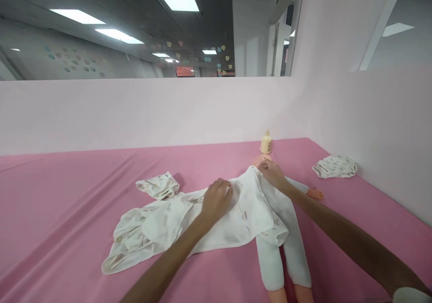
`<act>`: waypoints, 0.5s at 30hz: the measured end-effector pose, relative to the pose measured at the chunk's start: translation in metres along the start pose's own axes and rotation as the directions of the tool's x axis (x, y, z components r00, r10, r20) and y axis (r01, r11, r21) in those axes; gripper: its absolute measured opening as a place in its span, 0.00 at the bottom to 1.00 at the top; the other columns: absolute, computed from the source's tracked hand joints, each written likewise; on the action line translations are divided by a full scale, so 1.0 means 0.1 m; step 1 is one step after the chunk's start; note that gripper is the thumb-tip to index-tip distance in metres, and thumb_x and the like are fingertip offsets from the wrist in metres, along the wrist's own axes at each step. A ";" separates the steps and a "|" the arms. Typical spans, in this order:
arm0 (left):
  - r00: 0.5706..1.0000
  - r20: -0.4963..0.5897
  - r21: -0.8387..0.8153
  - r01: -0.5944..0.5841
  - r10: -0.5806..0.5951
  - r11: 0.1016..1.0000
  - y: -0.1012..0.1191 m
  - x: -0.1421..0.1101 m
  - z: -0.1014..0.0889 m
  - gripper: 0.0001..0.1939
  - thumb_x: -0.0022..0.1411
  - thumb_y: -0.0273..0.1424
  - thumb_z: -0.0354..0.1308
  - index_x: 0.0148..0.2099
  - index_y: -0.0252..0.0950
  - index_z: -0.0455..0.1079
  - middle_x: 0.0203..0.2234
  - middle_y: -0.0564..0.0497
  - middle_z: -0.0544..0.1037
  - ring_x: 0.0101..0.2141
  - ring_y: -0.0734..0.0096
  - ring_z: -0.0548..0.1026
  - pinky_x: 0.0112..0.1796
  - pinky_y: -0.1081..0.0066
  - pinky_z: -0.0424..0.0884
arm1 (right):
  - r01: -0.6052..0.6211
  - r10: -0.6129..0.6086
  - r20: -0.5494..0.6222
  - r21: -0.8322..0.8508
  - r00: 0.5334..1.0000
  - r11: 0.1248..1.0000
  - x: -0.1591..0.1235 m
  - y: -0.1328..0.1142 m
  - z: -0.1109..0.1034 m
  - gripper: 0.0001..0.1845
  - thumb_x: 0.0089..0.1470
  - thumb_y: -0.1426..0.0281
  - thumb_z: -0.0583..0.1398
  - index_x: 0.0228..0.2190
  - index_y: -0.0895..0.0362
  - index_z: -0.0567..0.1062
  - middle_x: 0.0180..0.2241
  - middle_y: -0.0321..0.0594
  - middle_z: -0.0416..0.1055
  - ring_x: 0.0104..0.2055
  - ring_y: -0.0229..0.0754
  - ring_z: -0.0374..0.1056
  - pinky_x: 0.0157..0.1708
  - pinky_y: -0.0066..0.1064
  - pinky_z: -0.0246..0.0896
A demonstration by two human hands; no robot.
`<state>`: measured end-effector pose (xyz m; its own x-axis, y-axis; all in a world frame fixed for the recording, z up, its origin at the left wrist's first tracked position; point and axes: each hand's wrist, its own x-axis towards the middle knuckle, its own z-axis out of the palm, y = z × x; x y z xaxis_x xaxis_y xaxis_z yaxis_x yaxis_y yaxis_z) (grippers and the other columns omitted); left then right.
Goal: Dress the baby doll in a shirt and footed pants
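A baby doll in white clothing (295, 231) lies on its back, its head (261, 160) mostly hidden behind my right hand. A white baby garment (256, 204) with small printed marks is spread over its torso and stretches out to the left. My left hand (218, 199) rests on the middle of this garment, fingers curled into the fabric. At the collar, close to the doll's chin, my right hand (272, 173) is closed with its fingertips pinched on the garment's edge. The exact grip of both hands is partly hidden.
A pink sheet (67, 213) covers the surface. Folded printed cloth (158, 186) lies behind the garment; another folded printed cloth (335, 166) is by the right wall. A cream pump bottle (266, 143) stands beyond the doll's head. White walls (141, 111) border the back and right.
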<state>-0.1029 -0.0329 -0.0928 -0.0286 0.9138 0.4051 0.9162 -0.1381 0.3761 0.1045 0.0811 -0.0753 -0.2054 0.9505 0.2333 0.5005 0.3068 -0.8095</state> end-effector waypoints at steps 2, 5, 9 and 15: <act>0.997 0.073 -0.152 0.008 0.003 0.988 0.24 -0.03 0.14 0.14 0.65 0.36 0.44 0.37 0.38 0.70 0.38 0.45 0.75 0.41 0.60 0.72 0.43 0.62 0.64 | 0.008 -0.010 -0.045 -0.046 0.999 0.999 -0.14 0.15 -0.16 0.08 0.50 0.64 0.52 0.23 0.54 0.64 0.22 0.34 0.64 0.26 0.40 0.60 0.26 0.31 0.53; 0.981 0.160 -0.346 0.162 -0.112 0.924 0.38 -0.01 0.29 0.13 0.63 0.38 0.45 0.32 0.38 0.66 0.34 0.47 0.75 0.38 0.62 0.72 0.41 0.64 0.65 | -0.089 0.088 -0.088 -0.005 0.992 0.996 -0.38 0.42 -0.38 0.11 0.51 0.62 0.51 0.21 0.53 0.60 0.22 0.36 0.63 0.26 0.41 0.60 0.26 0.33 0.54; 0.915 0.216 -0.490 0.404 -0.342 0.772 0.33 0.03 0.46 0.10 0.61 0.37 0.47 0.34 0.37 0.64 0.33 0.47 0.75 0.37 0.63 0.73 0.39 0.66 0.66 | -0.217 0.229 -0.034 0.208 0.973 0.954 -0.64 0.73 -0.49 0.09 0.52 0.64 0.51 0.22 0.52 0.63 0.27 0.41 0.69 0.31 0.45 0.66 0.30 0.36 0.62; 0.879 0.272 -0.625 0.471 -0.391 0.623 0.33 -0.05 0.73 0.14 0.61 0.38 0.50 0.43 0.34 0.66 0.43 0.41 0.75 0.43 0.60 0.73 0.45 0.63 0.67 | -0.001 -0.026 0.141 0.185 0.990 0.983 -0.67 0.80 -0.34 0.20 0.58 0.58 0.46 0.21 0.51 0.67 0.14 0.38 0.60 0.22 0.45 0.63 0.22 0.34 0.57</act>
<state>-0.0438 -0.0144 -0.1430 -0.2751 0.9612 -0.0177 0.3079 0.1055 0.9456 0.1867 0.0436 -0.1378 -0.3348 0.9258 0.1757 0.3368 0.2918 -0.8952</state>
